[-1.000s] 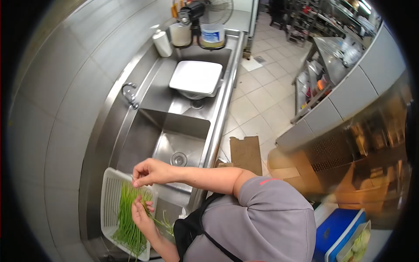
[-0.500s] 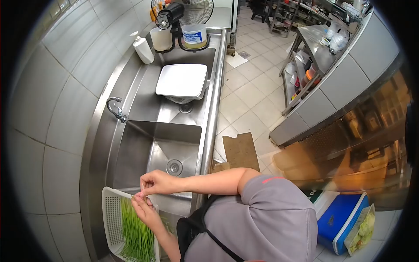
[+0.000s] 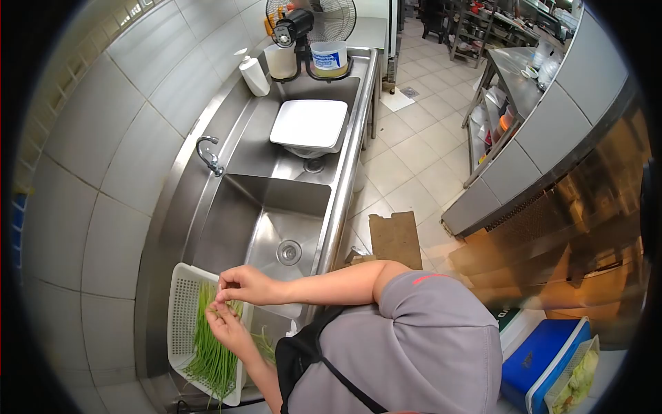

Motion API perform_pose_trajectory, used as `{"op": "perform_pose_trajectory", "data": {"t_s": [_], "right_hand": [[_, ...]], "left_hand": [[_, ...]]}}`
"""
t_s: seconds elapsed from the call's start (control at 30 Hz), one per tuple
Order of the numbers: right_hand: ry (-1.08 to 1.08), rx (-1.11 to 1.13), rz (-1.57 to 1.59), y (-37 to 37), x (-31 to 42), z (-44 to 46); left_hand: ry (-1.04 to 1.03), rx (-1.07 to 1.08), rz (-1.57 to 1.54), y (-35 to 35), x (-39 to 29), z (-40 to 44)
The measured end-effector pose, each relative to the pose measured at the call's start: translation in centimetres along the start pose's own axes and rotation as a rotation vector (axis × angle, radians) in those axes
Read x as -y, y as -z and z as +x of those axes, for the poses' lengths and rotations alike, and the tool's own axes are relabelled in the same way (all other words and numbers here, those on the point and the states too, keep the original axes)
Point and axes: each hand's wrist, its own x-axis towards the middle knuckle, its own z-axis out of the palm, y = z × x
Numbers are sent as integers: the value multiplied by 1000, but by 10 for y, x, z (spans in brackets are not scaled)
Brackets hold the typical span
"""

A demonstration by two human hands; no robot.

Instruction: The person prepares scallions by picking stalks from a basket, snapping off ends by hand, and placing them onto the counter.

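My right hand [image 3: 249, 285] is closed in a pinch above the upper end of a white perforated basket [image 3: 181, 321]. Just below it, touching or nearly touching at the fingertips, my left hand [image 3: 230, 327] has its fingers drawn together. What either hand pinches is too small to make out. Long thin green stalks [image 3: 211, 359] lie lengthwise in the basket, partly hidden by my left hand. A few thin green pieces [image 3: 263, 339] show beside my left wrist.
Beyond my hands is a steel sink basin [image 3: 289, 224]; a white-lidded container [image 3: 309, 124] sits in the farther basin. A faucet [image 3: 209, 157], soap bottle [image 3: 254, 76] and fan [image 3: 321, 19] stand along the sink. Cardboard [image 3: 394, 238] and a blue box [image 3: 545, 362] are right.
The view has shifted. My hands were apart over the stalks a second ago, then came together at the fingertips, and they remain close together now.
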Motion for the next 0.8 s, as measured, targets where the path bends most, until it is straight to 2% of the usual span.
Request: {"op": "perform_pose_trajectory", "data": {"t_s": [0.07,0.17,0.37,0.57,0.67,0.8], "right_hand": [[108,3,-113,-7,6,-3],[160,53,-238,-15,14,-6],[201,145,-354,-39,9,-10],[160,288,-269,-61,-6,-14],[148,334,-288,-66,-8,-13],[109,377,-252,-68,-8,-7]], "left_hand": [[120,-5,-135,7,-7,-5],[83,-9,-120,15,-9,-12],[187,-5,-124,45,-20,-25],[-97,-151,-6,84,10,-23],[-184,-146,136,103,9,-25],[-217,-361,178,120,-3,-25]]}}
